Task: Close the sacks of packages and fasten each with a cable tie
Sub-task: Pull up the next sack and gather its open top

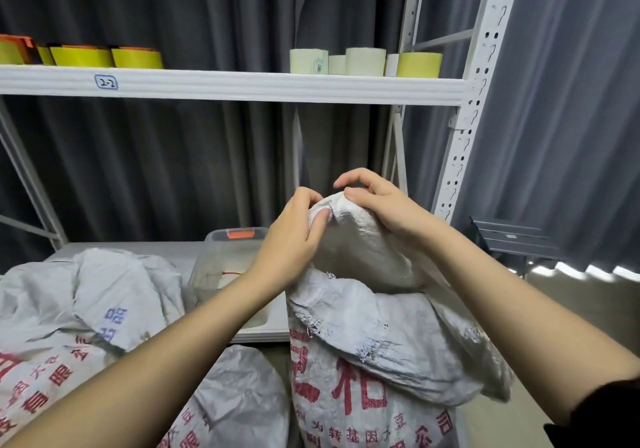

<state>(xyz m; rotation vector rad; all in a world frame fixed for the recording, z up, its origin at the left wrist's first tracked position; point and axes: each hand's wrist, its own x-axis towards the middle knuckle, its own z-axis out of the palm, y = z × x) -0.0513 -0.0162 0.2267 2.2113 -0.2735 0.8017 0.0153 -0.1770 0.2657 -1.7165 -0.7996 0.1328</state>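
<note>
A grey woven sack (381, 336) with red print stands at the lower right, its top gathered into a raised bunch (332, 207). My left hand (294, 236) grips that bunch from the left, thumb pressed on the fabric. My right hand (374, 201) holds the same bunch from the right, fingers curled over its top. A second sack (86, 309) lies at the left and a third (239, 399) sits low in the middle. No cable tie shows in either hand.
A clear plastic box (225, 257) with an orange latch rests on the low shelf (180, 250) behind the sacks. A white shelf (242, 85) above carries yellow and pale tape rolls (363, 61). A perforated rack post (474, 101) rises at the right, before dark curtains.
</note>
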